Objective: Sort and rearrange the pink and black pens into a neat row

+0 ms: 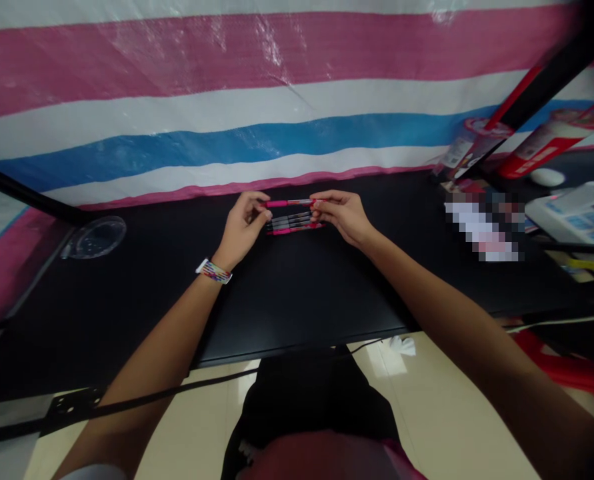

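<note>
A pink pen [289, 203] with a clear middle lies level between my two hands, over the black table. My left hand [245, 223] pinches its pink left end, fingers closed, and a striped band circles that wrist. At the opposite end, the fingers of my right hand [345, 215] are closed on the same pen. Just nearer to me, several grey-black pens [291, 220] lie side by side in a row. A red-pink pen [295, 229] borders that row on the near side. My fingertips partly hide the ends of the row.
On the left stands a clear round plastic container [98, 237]. To the right are a clear cylindrical tub [469, 148], a red-and-white canister [547, 143], a white mouse [547, 177] and a white device [577, 207]. A striped sheet [277, 147] hangs behind the black table [297, 293].
</note>
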`<state>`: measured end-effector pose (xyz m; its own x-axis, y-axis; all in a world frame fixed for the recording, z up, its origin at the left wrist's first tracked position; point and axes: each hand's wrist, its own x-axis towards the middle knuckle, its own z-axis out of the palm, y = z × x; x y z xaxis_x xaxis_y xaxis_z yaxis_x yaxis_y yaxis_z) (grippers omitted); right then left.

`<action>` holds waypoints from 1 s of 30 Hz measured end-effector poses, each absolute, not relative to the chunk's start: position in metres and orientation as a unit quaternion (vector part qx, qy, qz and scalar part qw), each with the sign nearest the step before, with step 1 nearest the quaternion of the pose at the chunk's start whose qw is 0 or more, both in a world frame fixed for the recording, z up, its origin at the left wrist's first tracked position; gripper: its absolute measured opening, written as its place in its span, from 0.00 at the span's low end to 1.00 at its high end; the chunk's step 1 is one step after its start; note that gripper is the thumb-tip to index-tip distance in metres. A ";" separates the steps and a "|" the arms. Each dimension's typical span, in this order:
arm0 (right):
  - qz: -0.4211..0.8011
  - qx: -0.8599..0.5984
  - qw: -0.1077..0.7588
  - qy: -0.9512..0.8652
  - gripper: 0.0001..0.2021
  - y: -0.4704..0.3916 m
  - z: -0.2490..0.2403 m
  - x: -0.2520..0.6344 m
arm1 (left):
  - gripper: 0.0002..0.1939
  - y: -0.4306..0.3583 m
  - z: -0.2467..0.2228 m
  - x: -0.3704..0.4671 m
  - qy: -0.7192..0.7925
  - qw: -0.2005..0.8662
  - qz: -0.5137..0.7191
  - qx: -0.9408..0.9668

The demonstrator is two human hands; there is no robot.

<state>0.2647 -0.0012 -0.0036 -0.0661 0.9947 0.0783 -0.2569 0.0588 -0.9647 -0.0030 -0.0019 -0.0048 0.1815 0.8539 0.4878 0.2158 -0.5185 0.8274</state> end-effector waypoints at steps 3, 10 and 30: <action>0.567 -0.394 0.553 -0.466 0.13 -0.001 -0.003 0.264 | 0.18 -0.003 -0.005 0.000 0.375 0.340 0.512 0.694; 0.568 -0.390 0.548 -0.475 0.13 -0.003 -0.003 0.263 | 0.28 0.002 -0.011 0.000 0.380 0.276 0.536 0.702; 0.545 -0.399 0.561 -0.480 0.10 -0.003 -0.005 0.260 | 0.08 -0.009 0.001 0.002 0.431 0.274 0.517 0.687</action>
